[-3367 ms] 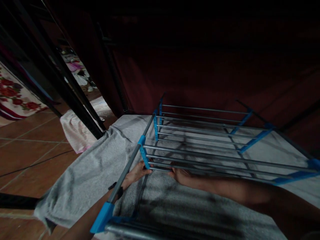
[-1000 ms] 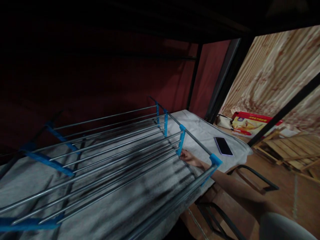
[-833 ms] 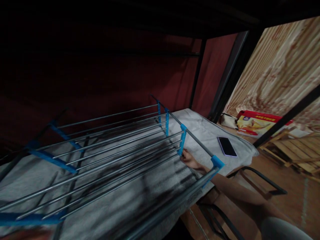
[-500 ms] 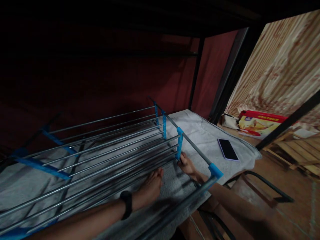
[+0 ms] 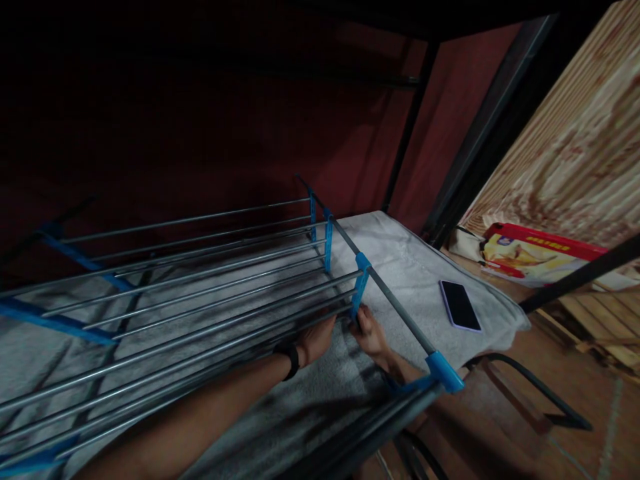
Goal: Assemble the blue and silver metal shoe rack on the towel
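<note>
Blue plastic crosspieces (image 5: pixel 60 323) mark the left end of a tubular metal rack (image 5: pixel 220 327), which lies across a grey fleece blanket (image 5: pixel 405 247) in front of a dark red wall covering (image 5: pixel 225 147). Slim metal rods run from there rightward, roughly parallel. The left forearm enters from lower left, below the near rods; a black wristband (image 5: pixel 289 360) circles the wrist. Left hand (image 5: pixel 316 339): under the rods near the rack's right end, fingertips partly hidden; cannot tell whether it holds anything. Right hand (image 5: pixel 372 335): just beside it, fingers curled narrow on the lower end of a blue end bracket (image 5: pixel 361 288). From that bracket's top a grey side tube (image 5: pixel 397 307) slopes nearer to a blue corner cap (image 5: pixel 445 372). Right of the rack, a phone (image 5: pixel 460 305) in a pale purple case lies on the blanket, dark screen up. Farther right: a bent black tube frame (image 5: pixel 543 383) beside the blanket's edge; a red and yellow box (image 5: pixel 540 252); a striped curtain (image 5: pixel 570 147) behind it; wooden slats (image 5: pixel 597 323) at the right edge.
</note>
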A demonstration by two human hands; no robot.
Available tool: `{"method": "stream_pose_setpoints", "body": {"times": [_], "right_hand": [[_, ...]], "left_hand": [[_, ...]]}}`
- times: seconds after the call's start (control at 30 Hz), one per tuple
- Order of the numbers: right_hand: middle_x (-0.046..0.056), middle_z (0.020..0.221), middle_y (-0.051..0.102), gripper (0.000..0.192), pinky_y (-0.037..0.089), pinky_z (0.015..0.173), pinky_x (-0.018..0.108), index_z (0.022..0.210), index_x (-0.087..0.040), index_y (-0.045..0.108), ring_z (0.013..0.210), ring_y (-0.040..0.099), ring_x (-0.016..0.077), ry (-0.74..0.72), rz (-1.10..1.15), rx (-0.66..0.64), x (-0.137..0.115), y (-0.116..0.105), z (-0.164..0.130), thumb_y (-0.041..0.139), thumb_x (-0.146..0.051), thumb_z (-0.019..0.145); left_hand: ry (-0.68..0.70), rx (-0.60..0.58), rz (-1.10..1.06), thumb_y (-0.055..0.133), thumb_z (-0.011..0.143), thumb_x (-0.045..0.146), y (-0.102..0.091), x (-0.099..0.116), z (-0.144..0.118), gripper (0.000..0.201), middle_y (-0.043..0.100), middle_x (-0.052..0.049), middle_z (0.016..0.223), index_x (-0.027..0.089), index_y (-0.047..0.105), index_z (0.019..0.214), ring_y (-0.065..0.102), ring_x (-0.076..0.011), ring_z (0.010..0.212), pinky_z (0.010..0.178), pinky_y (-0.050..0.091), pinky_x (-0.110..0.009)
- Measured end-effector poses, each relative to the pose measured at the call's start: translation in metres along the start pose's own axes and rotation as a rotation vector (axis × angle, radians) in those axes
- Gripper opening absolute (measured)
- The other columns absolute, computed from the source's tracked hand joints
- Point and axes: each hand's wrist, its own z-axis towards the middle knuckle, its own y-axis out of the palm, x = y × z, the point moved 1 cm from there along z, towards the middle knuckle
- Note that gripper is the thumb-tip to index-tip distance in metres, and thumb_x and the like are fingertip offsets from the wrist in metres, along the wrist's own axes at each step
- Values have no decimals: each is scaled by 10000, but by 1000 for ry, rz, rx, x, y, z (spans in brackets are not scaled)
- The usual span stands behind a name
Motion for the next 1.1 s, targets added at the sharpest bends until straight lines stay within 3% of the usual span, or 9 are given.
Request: {"method": "stream_pose_setpoints", "body": {"times": [0.23,0.5,0.83,1.1], "right_hand": [[76,1185,544,397,501,956,424,1187,-271,506,1101,566,256,-35,62,32,0,3,3,472,-166,805],[75,1109,543,370,486,969,415,1150,-217,532,1066,560,232,-114,122,85,3,4,5,464,-125,798],[66,1125,540,378,470,980,383,1154,-234,545,1081,550,215,-82,121,99,-4,5,1,458,-122,804],[74,1119,545,388,485,912,365,1173,-214,542,991,559,206,-126,111,109,-3,8,-1,441,-125,809]], "left_hand": [[-39,28,29,438,949,256,2,1,6,420,535,-137,1474,216,569,1346,428,-356,1402,1224,206,-582],[10,-7,-52,417,967,277,0,2,11,442,505,-33,1520,285,563,1383,394,-301,1443,1246,241,-506],[-59,-13,-40,425,988,328,12,-10,6,417,552,-89,1475,230,606,1350,448,-291,1406,1242,246,-469],[-16,-10,-70,401,981,289,13,-12,7,431,543,-83,1485,231,588,1365,454,-298,1393,1233,262,-496]]}}
